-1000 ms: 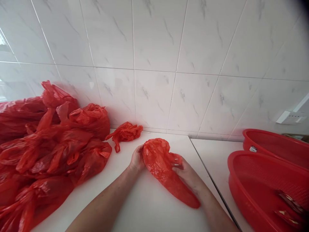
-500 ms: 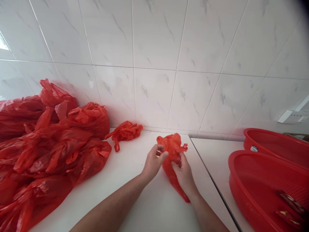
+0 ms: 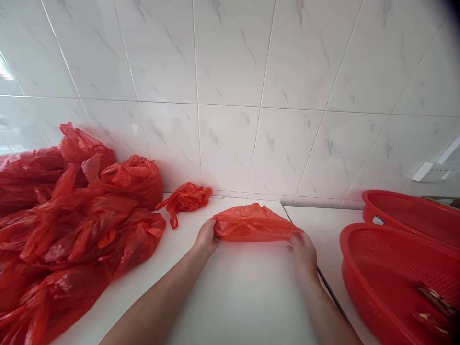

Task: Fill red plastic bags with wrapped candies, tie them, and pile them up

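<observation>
A thin red plastic bag (image 3: 253, 224) is stretched sideways above the white tabletop (image 3: 244, 297). My left hand (image 3: 208, 236) is closed on its left end, with the fingertips partly hidden behind the film. At the other end my right hand (image 3: 304, 251) grips the bag's right corner between thumb and fingers. The bag looks flat and wrinkled, its lower edge pulled nearly straight between the two hands. A crumpled red plastic bag (image 3: 190, 197) lies by the wall, a little beyond my left hand.
Several filled, knotted red bags (image 3: 89, 230) are heaped on the left. Two red plastic baskets stand on the right; the nearer basket (image 3: 347, 244) holds a few dark packets (image 3: 433, 297). A tiled wall (image 3: 230, 143) closes off the back, with a socket strip (image 3: 433, 171) at right.
The bag was bunched and hanging lengthwise between my close-set hands. My hands have moved apart, left and right, and the bag is now spread wide between them.
</observation>
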Tool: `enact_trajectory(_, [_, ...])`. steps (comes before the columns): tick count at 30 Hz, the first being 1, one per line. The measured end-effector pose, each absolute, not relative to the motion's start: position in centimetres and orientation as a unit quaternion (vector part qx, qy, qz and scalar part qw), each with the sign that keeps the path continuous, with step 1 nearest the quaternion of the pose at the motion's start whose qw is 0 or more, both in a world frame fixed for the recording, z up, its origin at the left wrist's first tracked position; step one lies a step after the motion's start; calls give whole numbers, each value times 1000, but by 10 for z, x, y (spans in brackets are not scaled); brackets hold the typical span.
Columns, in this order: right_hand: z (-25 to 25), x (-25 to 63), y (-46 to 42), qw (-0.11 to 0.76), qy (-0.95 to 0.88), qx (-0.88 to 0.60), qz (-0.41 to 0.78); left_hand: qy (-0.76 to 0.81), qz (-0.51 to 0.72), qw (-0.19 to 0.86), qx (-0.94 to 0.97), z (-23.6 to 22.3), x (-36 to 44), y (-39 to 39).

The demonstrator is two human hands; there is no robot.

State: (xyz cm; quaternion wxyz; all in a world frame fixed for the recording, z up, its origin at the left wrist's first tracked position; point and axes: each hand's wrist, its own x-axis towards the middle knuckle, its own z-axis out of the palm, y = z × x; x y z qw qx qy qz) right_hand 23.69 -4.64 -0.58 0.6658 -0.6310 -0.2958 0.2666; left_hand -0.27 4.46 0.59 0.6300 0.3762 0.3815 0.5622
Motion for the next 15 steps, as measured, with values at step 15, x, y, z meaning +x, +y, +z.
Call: enact_trajectory(15, [47, 190, -67, 590, -427, -483, 486, 309, 524, 329, 723, 22, 22, -8])
